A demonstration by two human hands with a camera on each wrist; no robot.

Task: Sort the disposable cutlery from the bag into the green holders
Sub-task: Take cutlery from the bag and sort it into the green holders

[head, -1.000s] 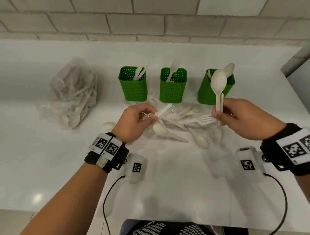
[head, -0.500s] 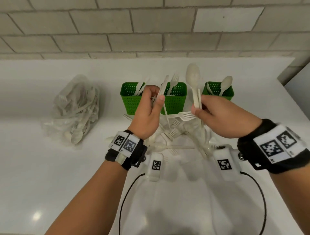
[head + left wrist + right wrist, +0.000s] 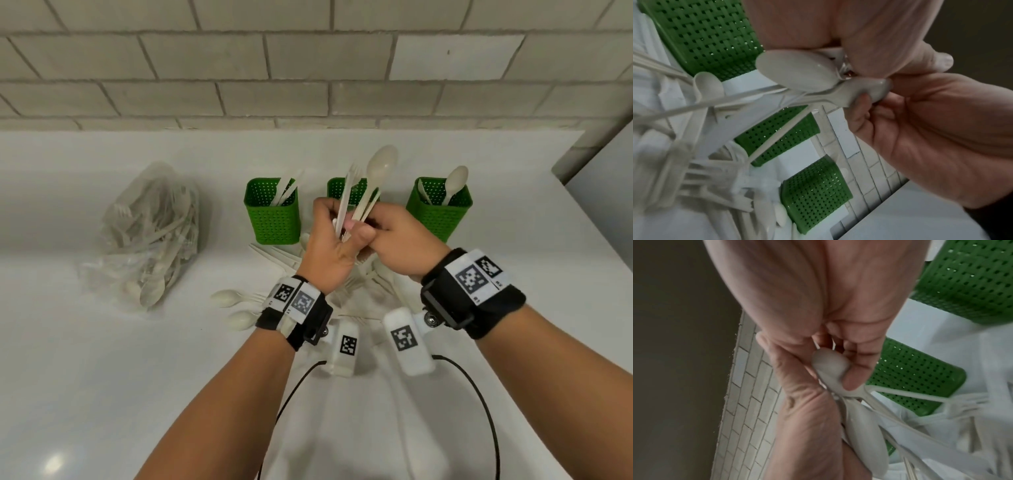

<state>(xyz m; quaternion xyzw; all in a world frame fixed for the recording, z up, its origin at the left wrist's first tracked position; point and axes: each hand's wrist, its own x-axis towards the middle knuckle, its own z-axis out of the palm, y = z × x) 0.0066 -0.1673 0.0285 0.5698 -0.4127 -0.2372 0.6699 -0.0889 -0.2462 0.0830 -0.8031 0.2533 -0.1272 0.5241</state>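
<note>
Hands meet over the middle holder (image 3: 352,192): your left hand (image 3: 329,253) pinches a fork (image 3: 346,198), your right hand (image 3: 404,246) grips spoons (image 3: 380,168). Prob. regrouping by type before dropping.

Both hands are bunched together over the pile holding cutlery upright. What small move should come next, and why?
Probably carry the spoon rightward and drop it into the right holder, which already holds spoons. The right hand grips its handle in front of the middle holder, pressed against the left hand, which holds a fork, so the hands should part first.
</note>
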